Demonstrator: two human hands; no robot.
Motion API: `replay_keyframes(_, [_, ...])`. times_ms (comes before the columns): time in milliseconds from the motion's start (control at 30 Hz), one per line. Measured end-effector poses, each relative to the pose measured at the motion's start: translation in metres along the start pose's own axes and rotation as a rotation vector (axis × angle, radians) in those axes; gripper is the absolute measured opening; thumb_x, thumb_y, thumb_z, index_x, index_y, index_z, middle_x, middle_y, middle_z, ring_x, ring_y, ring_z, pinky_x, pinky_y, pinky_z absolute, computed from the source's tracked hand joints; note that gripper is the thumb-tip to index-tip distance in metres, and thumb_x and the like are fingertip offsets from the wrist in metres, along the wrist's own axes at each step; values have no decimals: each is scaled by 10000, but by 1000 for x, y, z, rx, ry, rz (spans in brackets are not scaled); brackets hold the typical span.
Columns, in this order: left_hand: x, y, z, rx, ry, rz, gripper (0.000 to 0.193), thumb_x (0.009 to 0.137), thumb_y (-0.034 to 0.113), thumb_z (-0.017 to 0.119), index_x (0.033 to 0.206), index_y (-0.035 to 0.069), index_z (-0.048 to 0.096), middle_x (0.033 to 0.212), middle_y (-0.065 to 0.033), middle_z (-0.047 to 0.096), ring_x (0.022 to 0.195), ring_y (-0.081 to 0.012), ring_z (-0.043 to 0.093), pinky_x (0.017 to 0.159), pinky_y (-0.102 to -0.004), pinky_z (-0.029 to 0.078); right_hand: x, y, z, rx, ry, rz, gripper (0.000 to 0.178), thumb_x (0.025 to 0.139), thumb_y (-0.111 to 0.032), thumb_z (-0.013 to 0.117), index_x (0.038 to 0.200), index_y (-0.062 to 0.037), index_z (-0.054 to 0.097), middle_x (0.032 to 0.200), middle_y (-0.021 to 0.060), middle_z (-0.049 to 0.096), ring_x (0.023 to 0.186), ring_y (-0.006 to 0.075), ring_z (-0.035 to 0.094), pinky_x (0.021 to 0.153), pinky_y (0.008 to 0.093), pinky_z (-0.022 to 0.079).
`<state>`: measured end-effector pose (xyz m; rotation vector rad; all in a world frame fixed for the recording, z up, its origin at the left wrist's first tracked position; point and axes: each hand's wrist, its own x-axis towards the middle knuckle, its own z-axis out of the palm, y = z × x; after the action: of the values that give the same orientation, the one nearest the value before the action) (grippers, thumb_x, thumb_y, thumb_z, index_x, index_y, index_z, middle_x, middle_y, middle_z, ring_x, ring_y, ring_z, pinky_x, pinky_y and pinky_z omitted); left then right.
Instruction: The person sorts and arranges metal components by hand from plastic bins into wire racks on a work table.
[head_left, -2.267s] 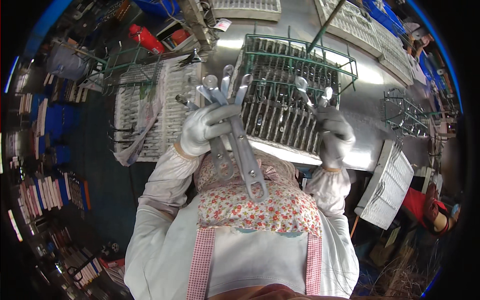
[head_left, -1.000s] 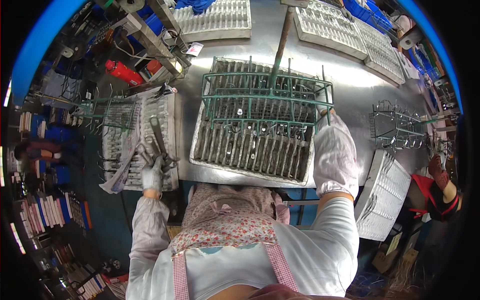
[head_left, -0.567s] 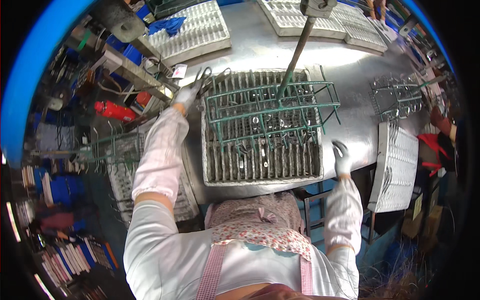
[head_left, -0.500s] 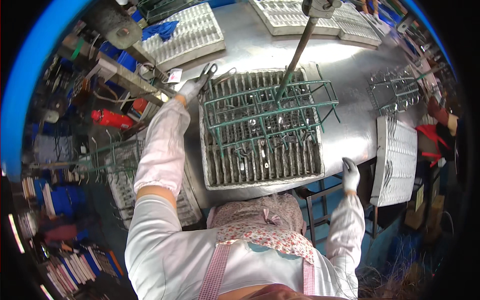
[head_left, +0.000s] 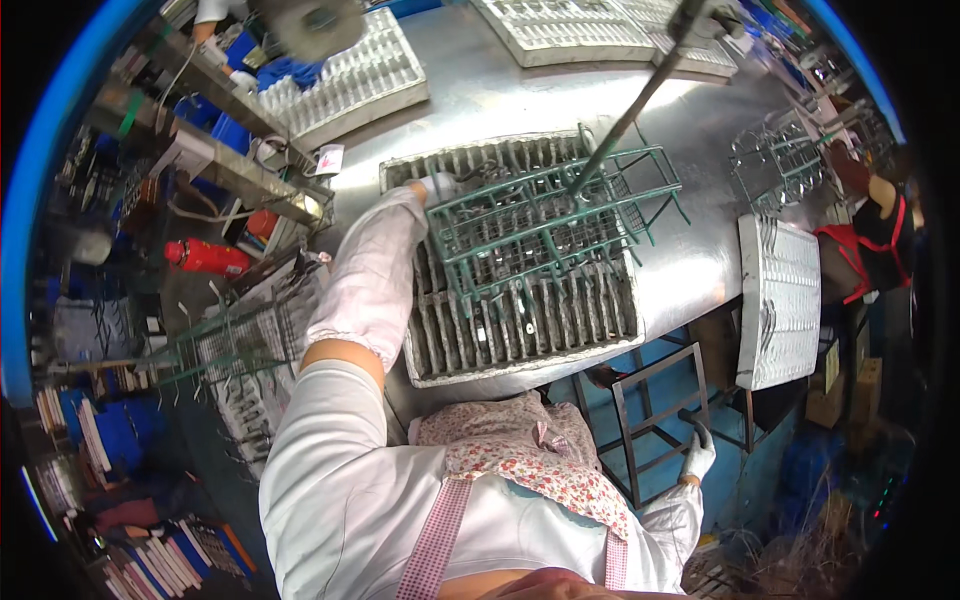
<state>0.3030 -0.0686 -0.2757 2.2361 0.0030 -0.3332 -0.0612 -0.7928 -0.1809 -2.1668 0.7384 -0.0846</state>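
Fingers of gloved left hand point(head_left: 437, 186) rest on the far-left corner of the green wire rack point(head_left: 560, 225); grip state can't be told. Rack sits w/ metal tools inside, on a grey slotted metal tray point(head_left: 520, 335) atop the steel worktop point(head_left: 500, 100). Right hand point(head_left: 697, 455), gloved, hangs low beside a metal stool frame point(head_left: 655, 420), fingers loosely curled, holding nothing

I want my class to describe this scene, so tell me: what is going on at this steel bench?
A person in a white coat and floral apron leans over a steel table. Their gloved left hand reaches to the far left corner of a green wire rack that sits on a grey slotted tray of metal tools. The right hand hangs low beside a metal stool frame, holding nothing.
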Motion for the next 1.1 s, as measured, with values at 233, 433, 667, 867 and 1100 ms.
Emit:
replay_keyframes(233, [-134,40,41,-374,727,-443,549,834,503,560,1021,-7,637,819,-152,653,792,-239,613,714,-329,463,-16,-142,123,-180,-776,-410,195,814,-36,593,996,21,637,920,117,669,847,158,629,760,265,478])
replay_keyframes(433, [-344,122,93,-875,795,-419,414,850,412,614,943,10,641,768,-27,633,654,-108,572,518,-254,436,-106,-254,262,-191,-1095,-1018,270,797,-194,644,1029,-60,614,925,171,643,848,345,616,734,400,485])
replay_keyframes(667, [-449,170,136,-1437,945,-643,443,851,465,588,991,45,612,725,-32,611,523,-119,550,438,-235,426,-233,-296,342,7,-1411,-1339,316,745,-262,696,978,-54,650,981,192,614,847,355,602,761,402,487])
replay_keyframes(867, [-501,130,130,-1191,1227,-691,570,835,568,541,964,18,619,663,-33,561,522,-96,510,395,-220,387,-312,-292,363,62,-1601,-1279,238,768,-202,699,927,-25,679,1094,170,564,945,342,548,817,382,463])
replay_keyframes(1100, [-550,111,78,-1000,1317,-621,710,856,659,369,1119,38,590,834,-43,637,641,-80,584,508,-216,439,-326,-305,382,52,-1511,-1128,201,723,-155,724,876,-29,690,954,126,625,842,272,577,736,369,460])
